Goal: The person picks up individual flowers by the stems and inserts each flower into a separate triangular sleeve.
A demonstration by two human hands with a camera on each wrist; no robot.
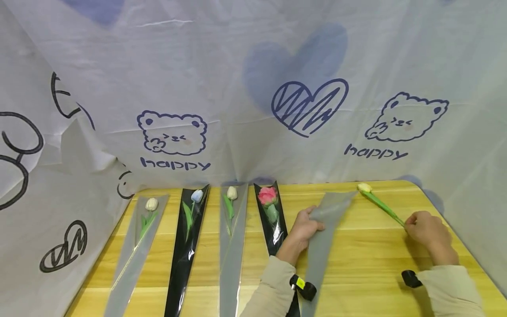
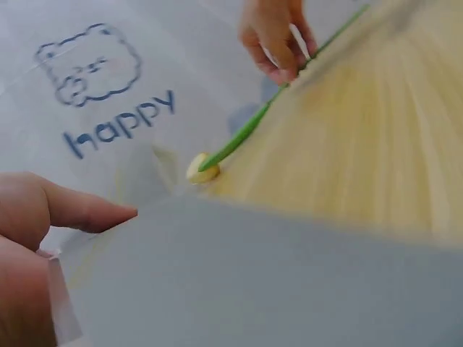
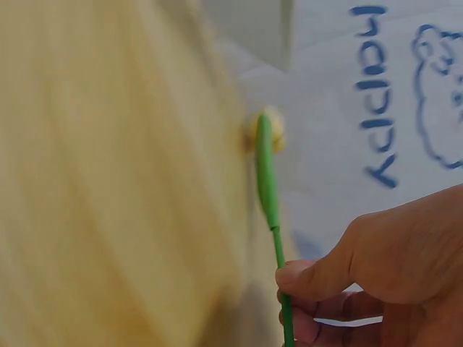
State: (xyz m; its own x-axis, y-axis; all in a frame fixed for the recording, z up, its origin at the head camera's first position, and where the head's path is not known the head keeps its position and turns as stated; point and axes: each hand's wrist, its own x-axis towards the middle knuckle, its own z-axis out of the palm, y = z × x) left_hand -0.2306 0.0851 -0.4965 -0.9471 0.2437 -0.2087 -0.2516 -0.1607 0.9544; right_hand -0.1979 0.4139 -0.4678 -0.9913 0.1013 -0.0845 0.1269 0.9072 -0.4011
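Observation:
A long grey translucent flower sleeve (image 1: 326, 233) hangs from my left hand (image 1: 303, 230), which grips it near its upper end. In the left wrist view the thumb and a finger hold an edge of the grey sleeve (image 2: 253, 282), whose broad face fills the lower part. To the right, my right hand (image 1: 429, 234) pinches the green stem of a pale yellow tulip (image 1: 382, 205). Its bloom points to the far left, close to the sleeve's upper corner. The right wrist view shows thumb and fingertips on the stem of the tulip (image 3: 267, 173), below its leaf.
Left of my hands lie several wrapped flowers: a white tulip in a grey sleeve (image 1: 134, 259), a blue tulip in a black sleeve (image 1: 178, 273), another white tulip in a grey sleeve (image 1: 229, 277), and a pink flower in a black sleeve (image 1: 276, 235). Printed cloth (image 1: 237, 145) hangs behind the wooden table (image 1: 368, 281).

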